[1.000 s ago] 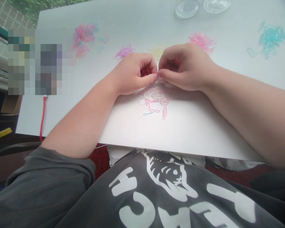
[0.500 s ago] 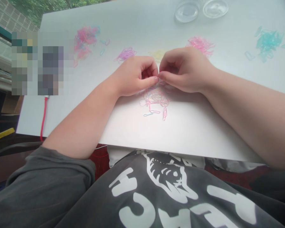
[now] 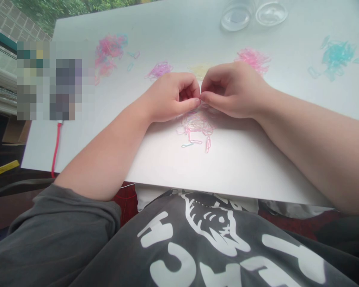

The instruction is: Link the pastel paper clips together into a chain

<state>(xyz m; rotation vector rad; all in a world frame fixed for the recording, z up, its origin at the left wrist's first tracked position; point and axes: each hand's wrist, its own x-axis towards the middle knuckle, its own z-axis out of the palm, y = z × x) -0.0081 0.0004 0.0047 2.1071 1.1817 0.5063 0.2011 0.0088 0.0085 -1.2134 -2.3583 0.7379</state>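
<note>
My left hand (image 3: 170,97) and my right hand (image 3: 231,91) meet fingertip to fingertip above a mixed heap of small coloured paper clips (image 3: 195,125) on the white table (image 3: 173,159). Both hands are curled into a pinch, thumbs against forefingers. What they pinch between them is too small to make out. A few loose clips (image 3: 207,143) lie just in front of the heap.
Sorted piles lie farther back: pink (image 3: 109,50) at the left, purple (image 3: 159,69), pale yellow (image 3: 199,69), pink (image 3: 252,57) and turquoise (image 3: 337,56) at the right. Two clear round containers (image 3: 236,16) stand at the far edge. A red cord (image 3: 56,147) hangs off the left edge.
Both hands have stayed together in the same pinch. The view has shifted slightly, so everything sits a little lower in the picture.
</note>
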